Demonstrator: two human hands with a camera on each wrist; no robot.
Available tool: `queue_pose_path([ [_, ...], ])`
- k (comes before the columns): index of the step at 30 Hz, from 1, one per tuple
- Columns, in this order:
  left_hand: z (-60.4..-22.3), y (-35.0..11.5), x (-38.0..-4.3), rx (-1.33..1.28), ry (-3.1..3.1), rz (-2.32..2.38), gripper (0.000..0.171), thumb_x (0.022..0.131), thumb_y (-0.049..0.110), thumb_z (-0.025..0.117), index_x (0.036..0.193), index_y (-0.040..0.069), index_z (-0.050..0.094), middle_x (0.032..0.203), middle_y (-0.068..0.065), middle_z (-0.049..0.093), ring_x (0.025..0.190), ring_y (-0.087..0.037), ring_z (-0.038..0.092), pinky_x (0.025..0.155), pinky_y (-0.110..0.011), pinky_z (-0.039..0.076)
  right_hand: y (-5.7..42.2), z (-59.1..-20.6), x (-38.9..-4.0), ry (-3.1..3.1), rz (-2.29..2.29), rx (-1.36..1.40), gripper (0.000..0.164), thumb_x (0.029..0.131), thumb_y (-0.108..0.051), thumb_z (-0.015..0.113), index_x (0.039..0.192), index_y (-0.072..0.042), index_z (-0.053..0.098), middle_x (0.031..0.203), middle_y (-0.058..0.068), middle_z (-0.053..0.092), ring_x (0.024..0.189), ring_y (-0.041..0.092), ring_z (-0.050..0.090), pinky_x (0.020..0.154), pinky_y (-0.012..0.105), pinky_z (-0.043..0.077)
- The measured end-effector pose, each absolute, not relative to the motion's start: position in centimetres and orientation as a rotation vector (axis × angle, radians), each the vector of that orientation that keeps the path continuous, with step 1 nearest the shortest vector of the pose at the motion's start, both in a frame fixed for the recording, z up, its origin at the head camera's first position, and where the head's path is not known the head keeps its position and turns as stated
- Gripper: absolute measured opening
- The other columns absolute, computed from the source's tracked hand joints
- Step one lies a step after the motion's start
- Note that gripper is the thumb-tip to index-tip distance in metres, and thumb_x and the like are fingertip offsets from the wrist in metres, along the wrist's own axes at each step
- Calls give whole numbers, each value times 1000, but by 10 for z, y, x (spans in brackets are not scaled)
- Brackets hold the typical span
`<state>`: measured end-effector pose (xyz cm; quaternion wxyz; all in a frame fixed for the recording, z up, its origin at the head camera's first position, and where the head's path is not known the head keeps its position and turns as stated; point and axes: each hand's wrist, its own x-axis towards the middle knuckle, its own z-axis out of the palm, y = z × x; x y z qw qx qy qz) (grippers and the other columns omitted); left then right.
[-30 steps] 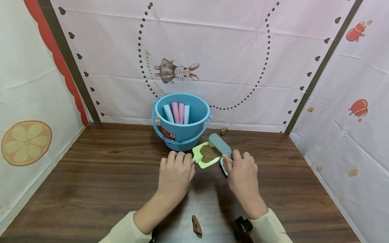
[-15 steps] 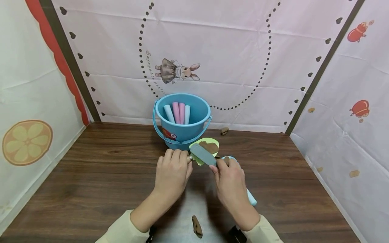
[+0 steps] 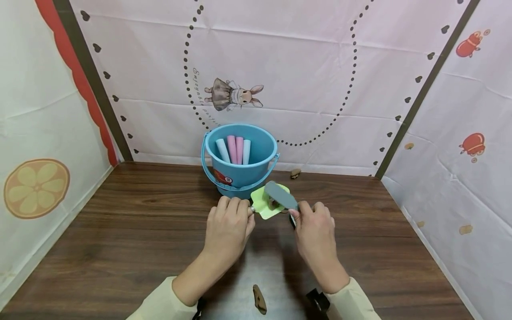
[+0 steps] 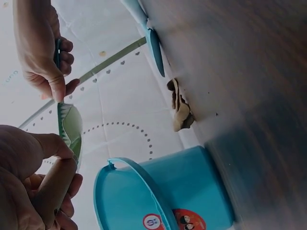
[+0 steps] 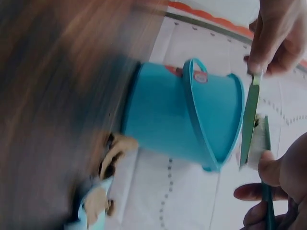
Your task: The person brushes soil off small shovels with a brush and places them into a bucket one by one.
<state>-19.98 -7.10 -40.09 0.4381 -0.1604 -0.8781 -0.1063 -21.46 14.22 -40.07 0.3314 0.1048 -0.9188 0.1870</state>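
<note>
My left hand point(image 3: 228, 226) grips the wooden handle point(image 4: 53, 191) of a small lime-green garden trowel point(image 3: 261, 202), its blade raised over the table. In my right hand point(image 3: 317, 235) I hold a grey-green brush point(image 3: 281, 195); white bristles point(image 5: 260, 143) show on its underside in the right wrist view. The brush overlaps the blade in the head view, bristles facing it. A small brown patch shows on the blade beside the brush. Below lie tan-brown clumps point(image 5: 115, 153), and another point(image 5: 96, 203) on a light-blue tool partly hidden in the head view by my right hand.
A blue bucket point(image 3: 244, 175) with pink and pale-blue handles point(image 3: 236, 149) standing in it is just behind the trowel. One brown lump point(image 3: 295, 173) lies by the back wall, and a brown strip point(image 3: 259, 299) near the front edge. Printed cloth walls enclose the dark wooden table point(image 3: 152, 231).
The large brown patch on the trowel blade has mostly gone. The brush swept left across the blade, then came back right. The trowel tilted and levelled somewhat; the bucket stayed put.
</note>
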Motion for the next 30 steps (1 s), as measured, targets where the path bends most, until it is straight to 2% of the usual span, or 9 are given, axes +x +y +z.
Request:
queue_pose_path([
  [3, -401, -72, -198, -401, -2198, -264, 19, 81, 15, 78, 91, 4, 67, 82, -9, 62, 75, -28, 53, 51, -36, 39, 153, -397, -220, -2372, 513, 200, 28, 95, -31, 68, 98, -4, 63, 77, 14, 47, 66, 34, 49, 58, 49, 41],
  [6, -400, -72, -197, -401, -2221, -262, 20, 82, 17, 78, 92, 4, 66, 82, -9, 62, 75, -28, 52, 51, -36, 39, 156, -392, -219, -2361, 545, 199, 27, 96, -29, 67, 98, -3, 62, 77, 14, 46, 66, 34, 48, 58, 50, 42],
  [10, -400, -72, -198, -406, -2220, -259, 18, 83, 17, 77, 88, 5, 64, 78, -8, 60, 72, -28, 51, 50, -35, 36, 139, -388, -203, -2396, 577, 344, 26, 97, -31, 66, 95, -6, 60, 76, 9, 45, 66, 29, 47, 58, 43, 41],
  [14, -402, -72, -199, -402, -2217, -252, 21, 80, 17, 79, 84, 5, 62, 76, -8, 58, 70, -28, 51, 49, -36, 35, 120, -393, -189, -2424, 514, 501, 26, 97, -31, 66, 88, -9, 56, 74, 3, 39, 61, 17, 38, 55, 30, 36],
  [17, -402, -72, -199, -398, -2220, -252, 19, 82, 17, 77, 86, 4, 63, 77, -8, 58, 71, -29, 51, 49, -37, 36, 116, -399, -190, -2421, 475, 528, 26, 97, -31, 66, 89, -9, 57, 74, 2, 40, 60, 16, 37, 54, 29, 36],
  [21, -401, -72, -198, -391, -2202, -250, 15, 87, 15, 72, 88, 3, 63, 77, -9, 57, 71, -29, 51, 49, -36, 36, 122, -404, -198, -2423, 454, 432, 28, 95, -33, 67, 89, -8, 57, 75, 6, 46, 63, 24, 47, 54, 38, 40],
  [25, -402, -72, -199, -397, -2176, -254, 15, 85, 12, 73, 84, 3, 61, 74, -9, 55, 69, -29, 50, 48, -35, 35, 133, -405, -207, -2441, 449, 335, 29, 95, -33, 67, 90, -7, 56, 71, 7, 43, 60, 25, 44, 52, 40, 38],
  [30, -403, -74, -199, -398, -2209, -263, 14, 85, 13, 74, 84, 4, 62, 75, -9, 55, 70, -29, 50, 48, -35, 37, 148, -401, -219, -2391, 487, 214, 31, 96, -33, 67, 93, -4, 59, 75, 13, 47, 65, 34, 50, 54, 49, 42],
])
